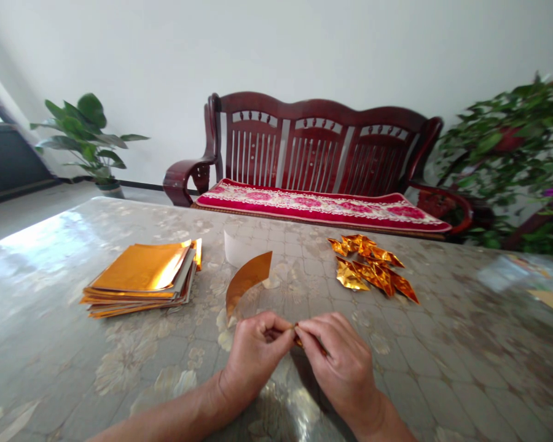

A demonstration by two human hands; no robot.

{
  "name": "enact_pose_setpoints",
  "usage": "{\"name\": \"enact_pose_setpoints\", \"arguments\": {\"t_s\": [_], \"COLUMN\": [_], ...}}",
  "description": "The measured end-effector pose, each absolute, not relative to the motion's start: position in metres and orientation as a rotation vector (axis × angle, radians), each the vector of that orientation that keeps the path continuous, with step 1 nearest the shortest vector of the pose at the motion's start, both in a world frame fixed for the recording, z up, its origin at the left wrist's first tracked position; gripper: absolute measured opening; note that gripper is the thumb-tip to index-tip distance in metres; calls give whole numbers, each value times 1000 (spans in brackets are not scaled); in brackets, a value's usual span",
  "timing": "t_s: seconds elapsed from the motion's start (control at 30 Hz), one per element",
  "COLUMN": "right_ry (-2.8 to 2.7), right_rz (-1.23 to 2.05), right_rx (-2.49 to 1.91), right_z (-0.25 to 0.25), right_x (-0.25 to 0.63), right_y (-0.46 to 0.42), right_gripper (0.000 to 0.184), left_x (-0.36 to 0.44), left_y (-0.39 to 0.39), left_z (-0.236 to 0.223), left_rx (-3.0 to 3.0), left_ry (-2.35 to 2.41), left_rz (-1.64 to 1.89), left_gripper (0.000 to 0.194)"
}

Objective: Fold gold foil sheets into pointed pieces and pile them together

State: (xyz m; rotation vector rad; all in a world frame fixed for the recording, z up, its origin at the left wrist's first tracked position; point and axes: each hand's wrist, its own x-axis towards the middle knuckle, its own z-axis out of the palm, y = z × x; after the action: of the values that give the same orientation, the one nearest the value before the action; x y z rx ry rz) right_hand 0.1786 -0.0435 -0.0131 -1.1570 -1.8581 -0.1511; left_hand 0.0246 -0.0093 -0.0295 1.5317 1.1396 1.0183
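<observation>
- Gold is gleaming all over this worktop [166, 374], lol. What are the hands actually doing?

- Pinching, both of them. The left hand [258, 345] and the right hand [340, 353] are holding a small folded foil piece [299, 341] between thumbs and fingers, tips nearly meeting. It's mostly hiding behind the fingers, so I'm not guessing its full shape.

- Which way is it pointing?

- The bit that's showing is slanting from the left fingertips toward the near right, running under the right hand's fingers. So the right hand is covering more of its length.

- And the rest?

- A curled gold foil sheet [245, 281] is arching just beyond the left hand, the nearer one; can't tell if they're touching. A white curl [233, 248] is standing right behind it, possibly part of the same sheet. Off left, a stack of foil sheets [136, 268] is sitting near the far edge. Folded foil pieces [378, 273] are lying in a loose heap beyond the right hand.
</observation>
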Motion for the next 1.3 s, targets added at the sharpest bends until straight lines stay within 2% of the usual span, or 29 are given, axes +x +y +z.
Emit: {"name": "enact_pose_setpoints", "arguments": {"t_s": [0.6,0.83,1.13,1.3], "right_ry": [-1842,-1848,-1803,-1839], "right_rz": [-82,25,82,80], "right_rx": [-1223,-1304,-1302,-1335], "right_z": [-12,-9,-14,-11], "right_x": [176,175,175,175], "right_y": [-45,-44,-45,-44], "right_gripper": [12,19,15,18], "left_x": [23,21,20,20], "left_y": [-10,-10,-8,-10], "left_z": [-27,-25,-22,-24], "left_rx": [1629,1714,1819,1788], "left_ry": [1176,1183,1168,1136], "left_rz": [1009,1002,1017,1041], "left_gripper": [17,16,16,12]}}
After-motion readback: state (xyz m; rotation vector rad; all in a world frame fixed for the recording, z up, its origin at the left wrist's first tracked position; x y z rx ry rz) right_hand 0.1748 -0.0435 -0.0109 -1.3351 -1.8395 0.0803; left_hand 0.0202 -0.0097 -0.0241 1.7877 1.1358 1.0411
